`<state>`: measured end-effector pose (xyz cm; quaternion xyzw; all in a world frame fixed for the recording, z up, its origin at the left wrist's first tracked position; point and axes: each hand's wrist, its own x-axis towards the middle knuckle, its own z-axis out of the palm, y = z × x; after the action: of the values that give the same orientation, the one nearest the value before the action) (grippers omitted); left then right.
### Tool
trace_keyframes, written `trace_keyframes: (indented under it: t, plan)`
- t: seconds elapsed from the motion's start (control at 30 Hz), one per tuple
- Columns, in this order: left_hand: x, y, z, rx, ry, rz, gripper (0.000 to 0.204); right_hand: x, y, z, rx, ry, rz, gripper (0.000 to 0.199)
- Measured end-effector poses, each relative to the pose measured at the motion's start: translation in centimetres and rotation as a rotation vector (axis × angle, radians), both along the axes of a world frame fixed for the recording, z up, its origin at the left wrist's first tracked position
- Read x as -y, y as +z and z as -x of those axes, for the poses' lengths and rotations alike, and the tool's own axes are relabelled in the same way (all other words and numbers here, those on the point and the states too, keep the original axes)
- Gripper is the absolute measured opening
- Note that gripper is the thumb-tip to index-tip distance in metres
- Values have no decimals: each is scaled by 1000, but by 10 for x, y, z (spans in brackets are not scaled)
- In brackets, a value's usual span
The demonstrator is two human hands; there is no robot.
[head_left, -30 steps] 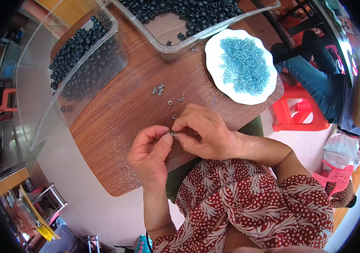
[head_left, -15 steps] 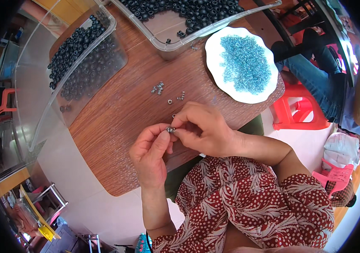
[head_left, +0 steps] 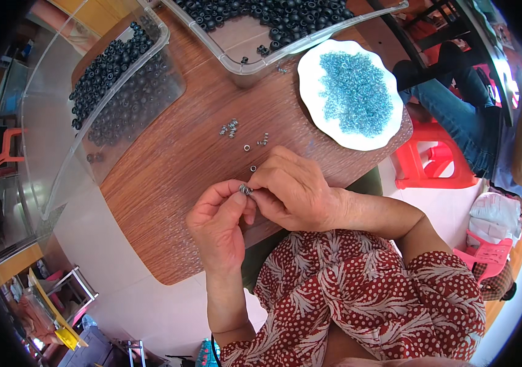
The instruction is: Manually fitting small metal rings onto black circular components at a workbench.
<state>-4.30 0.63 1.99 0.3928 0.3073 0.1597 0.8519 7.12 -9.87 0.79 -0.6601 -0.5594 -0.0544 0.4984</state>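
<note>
Over the near edge of the table, my left hand (head_left: 220,223) pinches a small clump of metal springs (head_left: 245,190) between thumb and forefinger. My right hand (head_left: 294,189) meets it from the right, its thumb and fingertips closed on the same clump. How many springs are in it is too small to tell. Just beyond my fingers lies a small metal ring (head_left: 253,168), and a second ring (head_left: 247,148) is farther off. Loose springs (head_left: 229,128) lie in a little heap, with a few more springs (head_left: 263,139) to their right.
A white scalloped plate (head_left: 310,116) heaped with small bluish springs (head_left: 359,92) stands at the right. Clear plastic bins (head_left: 236,66) of black round parts (head_left: 297,21) fill the far side and left. A red stool (head_left: 435,156) and a seated person's jeans (head_left: 456,116) are right of the table.
Both hands have shifted very slightly, and the clump has turned a little between the fingertips. The near ring now shows more fully. Things on the table have not moved.
</note>
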Motion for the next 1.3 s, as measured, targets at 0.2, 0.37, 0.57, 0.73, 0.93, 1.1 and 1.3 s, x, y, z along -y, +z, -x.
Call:
trace_keyframes:
  t: [0.2,0.37,0.57,0.73,0.93,1.1,1.3]
  plan:
    - [-2,-1,0,33,7,-7,13,0,-2,-1,77,-12,31,25]
    - [-4,-4,2,-26,48,-209,12,1,-2,-3,96,7,71,26]
    - [-9,-2,2,-92,-31,-252,12,3,0,-5,60,32,101,24]
    - [-8,-7,2,-155,-58,-537,9,2,-2,-6,-41,77,109,23]
    - [-11,-20,0,-258,50,-997,14,4,-1,-11,31,-68,244,30]
    - [-15,-15,0,-281,47,-1038,21,13,-4,-17,0,-98,270,29]
    - [-33,-9,-15,-338,-11,-1277,29,9,1,-16,32,-119,277,25]
